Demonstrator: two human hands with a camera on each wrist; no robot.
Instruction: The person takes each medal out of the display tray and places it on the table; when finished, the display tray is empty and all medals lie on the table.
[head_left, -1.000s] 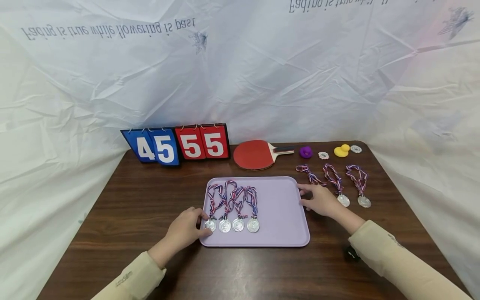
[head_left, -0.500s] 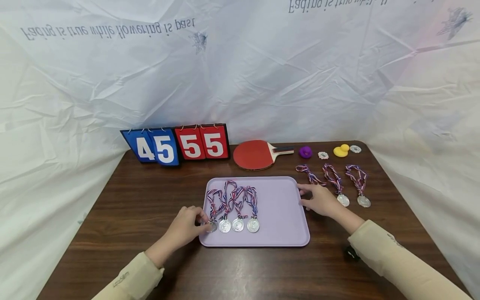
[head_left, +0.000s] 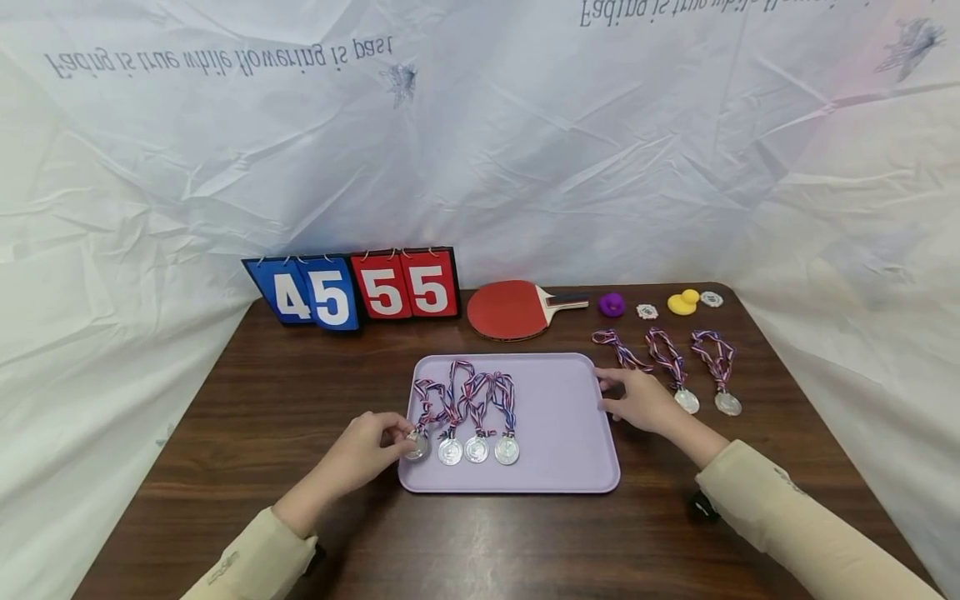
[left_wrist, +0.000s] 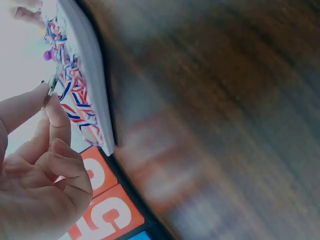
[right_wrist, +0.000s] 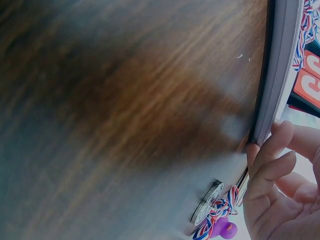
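Note:
Between the thumb and fingers of my left hand (head_left: 367, 450) is the leftmost silver medal (left_wrist: 52, 85), pinched on edge at the tray's left side. Its red, white and blue ribbon (head_left: 431, 404) lies crumpled on the lilac tray (head_left: 562, 425). Beside it, several more silver medals (head_left: 476, 450) lie in a row on the tray, ribbons pointing away from me. My right hand (head_left: 641, 400) rests its fingertips against the tray's right rim, also seen in the right wrist view on the tray rim (right_wrist: 280, 65); the thumb and fingers are spaced apart along it.
Three more medals (head_left: 727, 403) lie right of the tray, one partly behind the right hand. Along the back stand a flip scoreboard (head_left: 348, 292), a red table tennis paddle (head_left: 510, 310), a purple duck (head_left: 612, 305), a yellow duck (head_left: 681, 302) and two chips (head_left: 647, 311).
My left hand has taken the leftmost medal between its fingertips and shifted slightly left with it, tilting it up. Its ribbon has bunched up. The right hand stays at the rim.

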